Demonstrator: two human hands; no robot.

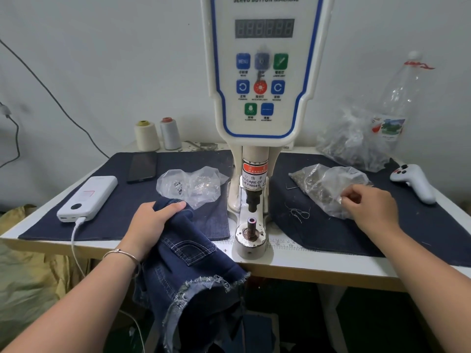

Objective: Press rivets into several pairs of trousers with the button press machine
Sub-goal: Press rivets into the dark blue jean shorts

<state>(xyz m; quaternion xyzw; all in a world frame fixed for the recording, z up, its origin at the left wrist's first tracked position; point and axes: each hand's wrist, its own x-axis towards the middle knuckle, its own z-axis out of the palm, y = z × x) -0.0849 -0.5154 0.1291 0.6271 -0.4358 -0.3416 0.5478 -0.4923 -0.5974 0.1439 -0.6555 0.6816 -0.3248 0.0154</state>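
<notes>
Left hand (150,220) grips one pair of denim trousers (193,271); right hand (370,207) pinches the nearer right-side rivet bag (328,187).

Trousers drape over the tabletop (318,263) edge, left of the button press machine (257,98) anvil. Counted: three clear plastic bags, two thread cones, one power bank (88,197), one phone (142,167), one white controller (415,182).
</notes>
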